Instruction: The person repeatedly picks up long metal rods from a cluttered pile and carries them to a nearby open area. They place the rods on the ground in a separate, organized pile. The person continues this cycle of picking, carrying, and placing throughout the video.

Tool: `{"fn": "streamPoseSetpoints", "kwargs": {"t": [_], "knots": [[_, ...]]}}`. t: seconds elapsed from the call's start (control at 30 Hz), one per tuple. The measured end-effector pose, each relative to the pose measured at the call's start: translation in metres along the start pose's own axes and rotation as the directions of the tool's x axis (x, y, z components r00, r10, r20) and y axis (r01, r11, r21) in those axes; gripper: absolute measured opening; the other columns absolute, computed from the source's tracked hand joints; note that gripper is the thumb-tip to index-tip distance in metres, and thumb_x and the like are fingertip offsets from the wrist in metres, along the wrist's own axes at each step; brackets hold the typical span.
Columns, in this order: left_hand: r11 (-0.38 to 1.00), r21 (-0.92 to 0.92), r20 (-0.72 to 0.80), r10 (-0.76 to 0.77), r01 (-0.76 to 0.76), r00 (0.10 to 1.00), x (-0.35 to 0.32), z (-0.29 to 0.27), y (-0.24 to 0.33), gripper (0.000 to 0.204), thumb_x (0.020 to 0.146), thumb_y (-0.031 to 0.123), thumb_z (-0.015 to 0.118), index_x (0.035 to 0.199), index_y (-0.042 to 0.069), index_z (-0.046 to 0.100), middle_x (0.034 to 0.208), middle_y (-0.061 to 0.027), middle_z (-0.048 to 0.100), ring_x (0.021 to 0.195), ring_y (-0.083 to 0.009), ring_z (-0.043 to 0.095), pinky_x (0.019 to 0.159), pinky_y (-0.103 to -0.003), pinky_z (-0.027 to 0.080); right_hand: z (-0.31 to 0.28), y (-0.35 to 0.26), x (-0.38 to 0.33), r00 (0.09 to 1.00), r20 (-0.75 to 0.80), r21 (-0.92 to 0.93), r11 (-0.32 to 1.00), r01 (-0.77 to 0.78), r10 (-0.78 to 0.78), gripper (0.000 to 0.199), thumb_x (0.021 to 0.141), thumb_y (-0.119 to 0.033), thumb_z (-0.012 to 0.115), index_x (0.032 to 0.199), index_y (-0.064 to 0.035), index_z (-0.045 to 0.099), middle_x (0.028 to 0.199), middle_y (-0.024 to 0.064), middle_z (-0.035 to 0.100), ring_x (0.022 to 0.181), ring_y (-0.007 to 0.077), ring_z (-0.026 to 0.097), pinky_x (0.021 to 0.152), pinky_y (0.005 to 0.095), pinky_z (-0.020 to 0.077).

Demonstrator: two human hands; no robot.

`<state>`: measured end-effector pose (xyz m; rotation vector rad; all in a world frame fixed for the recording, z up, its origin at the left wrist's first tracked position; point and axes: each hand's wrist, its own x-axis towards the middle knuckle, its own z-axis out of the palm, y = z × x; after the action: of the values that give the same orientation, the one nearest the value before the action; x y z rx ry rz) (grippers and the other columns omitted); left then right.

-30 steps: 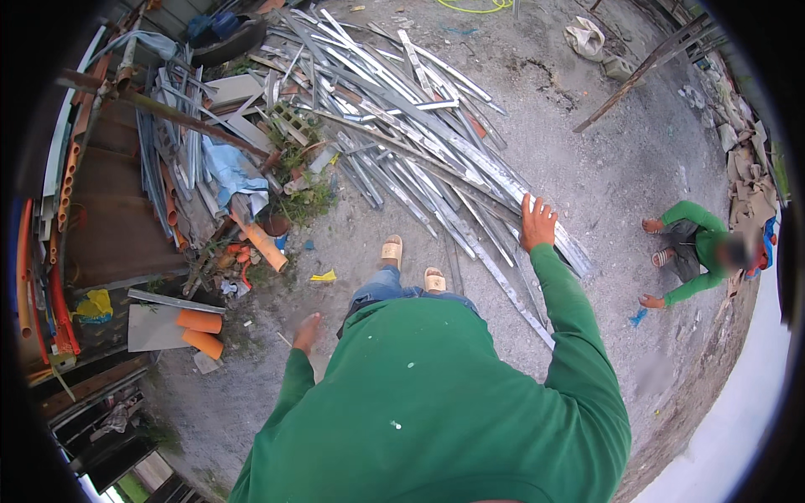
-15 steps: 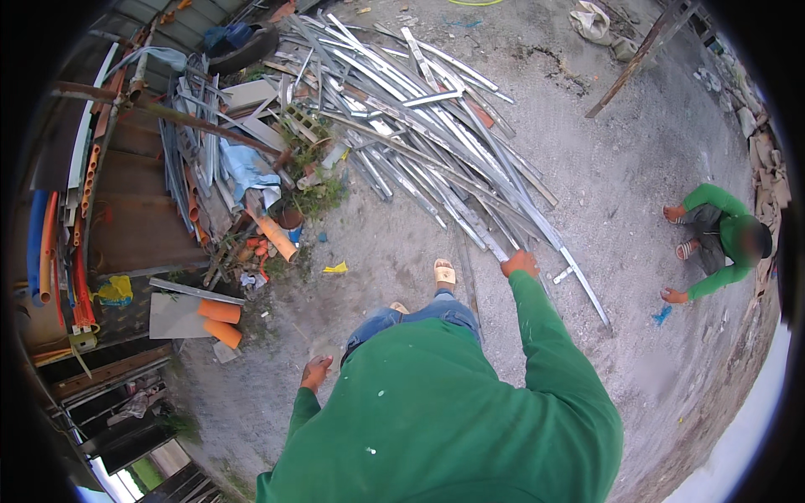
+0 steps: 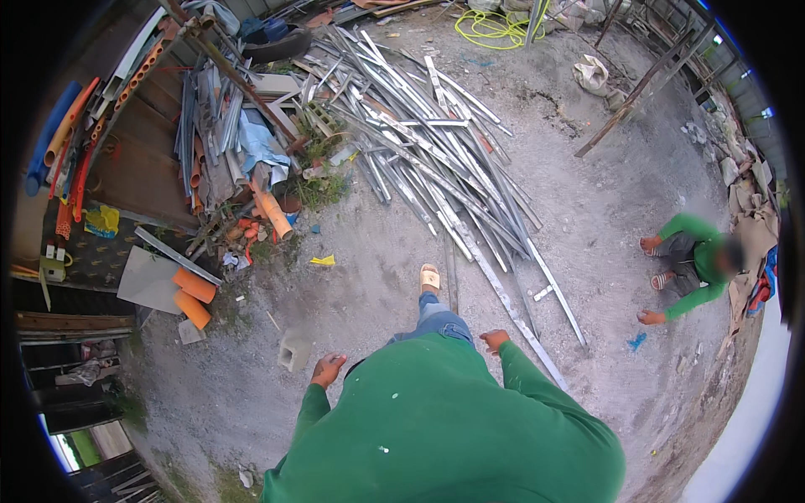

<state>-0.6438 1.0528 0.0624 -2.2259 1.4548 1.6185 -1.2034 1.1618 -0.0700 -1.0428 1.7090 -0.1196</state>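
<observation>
A large heap of silvery metal channels and strips (image 3: 436,142) lies on the gravel ahead of me. One long metal channel (image 3: 508,303) sticks out of it toward my right side, its near end beside my right forearm. My right hand (image 3: 495,339) hangs just left of that channel, apart from it, fingers loosely bent with nothing seen in them. Low on my left, my left hand (image 3: 328,370) hangs over the ground, holding nothing, its fingers partly stretched. A grey hollow concrete block (image 3: 294,350) stands near the left hand.
A co-worker in a green top (image 3: 700,260) squats at the right, near a blue scrap (image 3: 637,341). Orange pipe pieces (image 3: 194,297) and a grey board (image 3: 151,281) lie at left. A slanting wooden post (image 3: 625,109) stands far right, and a yellow-green hose (image 3: 495,32) lies behind.
My right hand has let go of a metal channel in the heap and drawn back toward my body. The channel now reaches nearer to me. My view has shifted, showing the concrete block and hose.
</observation>
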Motion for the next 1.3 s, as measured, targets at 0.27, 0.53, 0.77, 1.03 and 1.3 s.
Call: {"fn": "streamPoseSetpoints", "kwargs": {"t": [0.27, 0.53, 0.77, 1.03, 1.3], "knots": [[0.996, -0.061, 0.129, -0.056, 0.065, 0.99, -0.01, 0.068, -0.169, 0.071, 0.083, 0.05, 0.068, 0.128, -0.004, 0.056, 0.118, -0.0193, 0.066, 0.105, -0.0298, 0.064, 0.094, -0.038, 0.047, 0.019, 0.0, -0.089, 0.814, -0.554, 0.444, 0.889, 0.111, 0.176, 0.037, 0.083, -0.024, 0.071, 0.108, 0.0023, 0.067, 0.086, 0.0103, 0.071, 0.063, 0.0154, 0.065, 0.054, 0.029, 0.0499], [0.921, -0.311, 0.106, -0.212, 0.235, 0.971, -0.085, 0.114, -0.229, 0.064, 0.084, 0.043, 0.071, 0.127, -0.002, 0.057, 0.111, -0.0116, 0.068, 0.09, -0.0257, 0.066, 0.075, -0.037, 0.052, 0.166, 0.167, -0.218, 0.995, -0.1, -0.406, 0.914, -0.014, -0.029, 0.029, 0.086, -0.033, 0.059, 0.104, -0.0157, 0.072, 0.094, 0.0077, 0.073, 0.071, 0.024, 0.07, 0.065, 0.0361, 0.0555], [0.96, -0.174, 0.092, -0.207, 0.22, 0.974, -0.117, 0.135, -0.27, 0.051, 0.085, 0.044, 0.07, 0.112, 0.001, 0.067, 0.1, -0.0098, 0.07, 0.079, -0.0236, 0.066, 0.07, -0.036, 0.051, 0.218, 0.233, -0.281, 0.945, -0.224, 0.275, 0.946, -0.173, 0.238, 0.039, 0.079, -0.025, 0.073, 0.111, -0.0026, 0.067, 0.087, 0.0107, 0.07, 0.066, 0.0204, 0.066, 0.054, 0.0334, 0.0532], [0.926, 0.356, 0.151, 0.075, -0.125, 0.986, -0.152, 0.187, -0.214, 0.069, 0.085, 0.054, 0.062, 0.125, -0.002, 0.06, 0.129, -0.0225, 0.058, 0.125, -0.0331, 0.053, 0.104, -0.038, 0.041, 0.249, 0.253, -0.397, 0.879, -0.143, 0.785, 0.593, -0.18, 0.456, 0.029, 0.086, -0.025, 0.064, 0.109, -0.0072, 0.066, 0.101, 0.0052, 0.069, 0.078, 0.0201, 0.065, 0.061, 0.0367, 0.0505], [0.935, 0.174, 0.181, 0.278, -0.309, 0.943, -0.258, 0.223, -0.137, 0.072, 0.085, 0.055, 0.062, 0.129, -0.002, 0.057, 0.131, -0.0195, 0.058, 0.123, -0.0326, 0.055, 0.103, -0.039, 0.041, 0.316, 0.412, -0.474, 0.688, 0.121, 0.555, 0.526, -0.644, 0.715, 0.034, 0.089, -0.034, 0.06, 0.116, -0.0136, 0.064, 0.099, 0.0072, 0.068, 0.075, 0.0232, 0.064, 0.061, 0.0412, 0.0494]]}}
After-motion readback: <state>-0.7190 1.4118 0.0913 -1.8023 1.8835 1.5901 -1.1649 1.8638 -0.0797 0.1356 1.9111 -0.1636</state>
